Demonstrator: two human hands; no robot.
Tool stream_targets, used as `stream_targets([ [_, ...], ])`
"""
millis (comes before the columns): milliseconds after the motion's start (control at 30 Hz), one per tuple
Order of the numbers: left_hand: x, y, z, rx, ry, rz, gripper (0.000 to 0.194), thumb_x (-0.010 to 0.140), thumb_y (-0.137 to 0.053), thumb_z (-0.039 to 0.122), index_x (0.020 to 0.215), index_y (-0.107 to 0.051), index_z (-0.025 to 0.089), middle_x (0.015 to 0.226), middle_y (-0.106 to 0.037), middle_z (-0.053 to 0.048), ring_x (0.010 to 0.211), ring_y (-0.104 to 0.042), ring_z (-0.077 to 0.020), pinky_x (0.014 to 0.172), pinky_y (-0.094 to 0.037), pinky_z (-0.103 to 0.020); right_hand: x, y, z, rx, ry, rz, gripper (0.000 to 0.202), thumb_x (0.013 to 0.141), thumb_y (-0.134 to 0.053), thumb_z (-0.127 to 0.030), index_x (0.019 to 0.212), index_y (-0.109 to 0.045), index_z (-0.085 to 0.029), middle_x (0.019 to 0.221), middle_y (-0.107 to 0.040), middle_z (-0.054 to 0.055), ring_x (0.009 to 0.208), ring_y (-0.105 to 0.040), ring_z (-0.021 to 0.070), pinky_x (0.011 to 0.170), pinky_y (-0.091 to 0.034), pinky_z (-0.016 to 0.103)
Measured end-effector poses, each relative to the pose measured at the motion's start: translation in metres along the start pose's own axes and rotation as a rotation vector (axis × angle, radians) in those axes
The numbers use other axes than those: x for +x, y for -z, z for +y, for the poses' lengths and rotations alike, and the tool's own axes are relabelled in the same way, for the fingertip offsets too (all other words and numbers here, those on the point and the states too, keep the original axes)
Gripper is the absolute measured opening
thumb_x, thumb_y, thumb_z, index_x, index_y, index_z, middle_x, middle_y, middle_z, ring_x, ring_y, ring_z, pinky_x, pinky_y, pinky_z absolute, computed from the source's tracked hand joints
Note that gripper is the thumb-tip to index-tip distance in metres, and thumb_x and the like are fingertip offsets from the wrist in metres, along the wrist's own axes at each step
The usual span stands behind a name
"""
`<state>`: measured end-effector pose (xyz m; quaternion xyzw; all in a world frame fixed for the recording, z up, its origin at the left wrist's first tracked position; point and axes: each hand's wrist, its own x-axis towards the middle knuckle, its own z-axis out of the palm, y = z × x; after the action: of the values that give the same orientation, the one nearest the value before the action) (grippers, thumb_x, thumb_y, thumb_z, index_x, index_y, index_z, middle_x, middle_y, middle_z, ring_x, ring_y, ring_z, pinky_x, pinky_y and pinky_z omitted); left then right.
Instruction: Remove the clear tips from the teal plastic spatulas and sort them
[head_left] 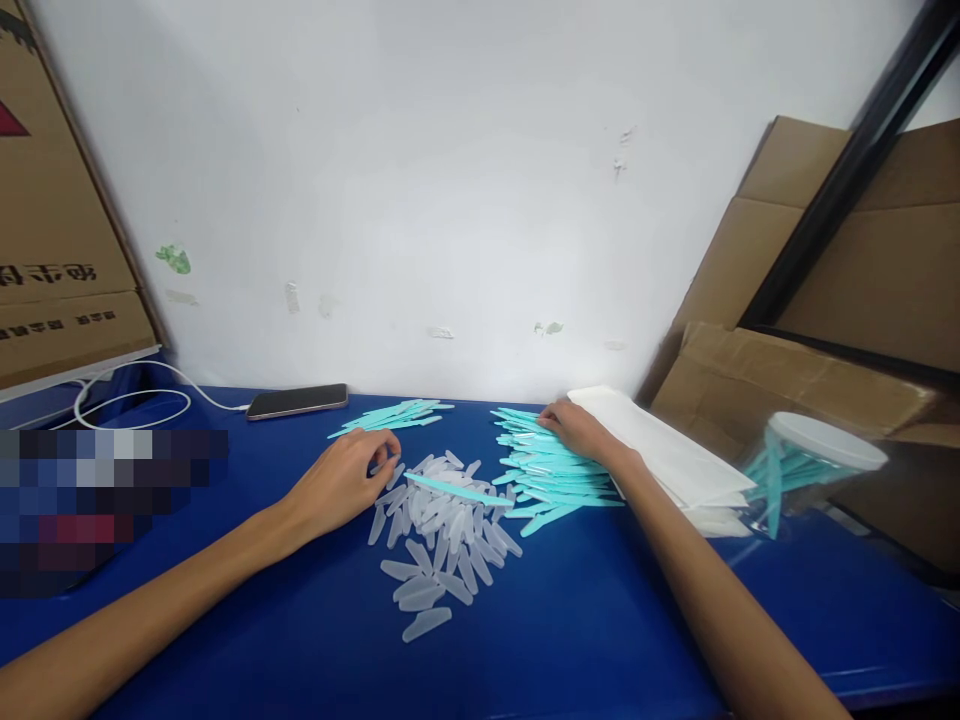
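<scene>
Turquoise sticks (559,470) lie in two groups on the blue surface (570,630), one small and one large, with a single stick (459,489) resting between them across a heap of translucent pieces (442,520). At far left, a white cable (225,407) runs to a phone (298,401); a sleeve or wrist snagging that cable could drag the phone toward the small group (394,415). Next, the left hand (346,478) is curled at the heap's left edge, thumb and fingertips close together; I cannot tell whether they pinch anything. Loose, overlapping pieces could scatter if that hand sweeps low, and the single stick might slide off such an uneven bed. Farther right, the right hand (581,430) has its fingertips down at the back of the large group; whether they grip a stick is unclear. Because these sticks overlap, pulling one out could fan its neighbours apart. Beside that forearm, white sheets (667,450) could shift if brushed, perhaps nudging the clear tub (810,480) at far right.
</scene>
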<state>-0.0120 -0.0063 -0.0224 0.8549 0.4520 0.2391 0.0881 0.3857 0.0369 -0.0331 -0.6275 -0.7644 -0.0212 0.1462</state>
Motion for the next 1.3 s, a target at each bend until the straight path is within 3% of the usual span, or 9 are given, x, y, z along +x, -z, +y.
stream_targets([
  [400,-0.001,-0.001,-0.001,0.009,-0.011,0.003,0.021,0.092,-0.046,0.036,0.095,-0.062,0.023,0.083,-0.066,-0.003,0.084,-0.061,-0.0234,0.070,-0.043,-0.033,-0.004,0.009,-0.008,-0.001,-0.047,0.048,0.023,0.100,-0.046,-0.031,0.092,-0.065,-0.020,0.095,-0.072,0.006,0.085,-0.064,0.0191,0.071,-0.040,0.026],
  [1300,-0.001,-0.001,-0.001,0.008,0.001,-0.001,0.023,0.093,-0.046,0.038,0.096,-0.063,0.023,0.085,-0.067,-0.004,0.086,-0.061,-0.0233,0.070,-0.044,-0.033,0.000,0.017,-0.011,0.112,0.053,0.149,0.034,0.102,-0.036,-0.037,0.093,-0.064,-0.021,0.082,-0.073,0.002,0.078,-0.067,0.0181,0.075,-0.043,0.025],
])
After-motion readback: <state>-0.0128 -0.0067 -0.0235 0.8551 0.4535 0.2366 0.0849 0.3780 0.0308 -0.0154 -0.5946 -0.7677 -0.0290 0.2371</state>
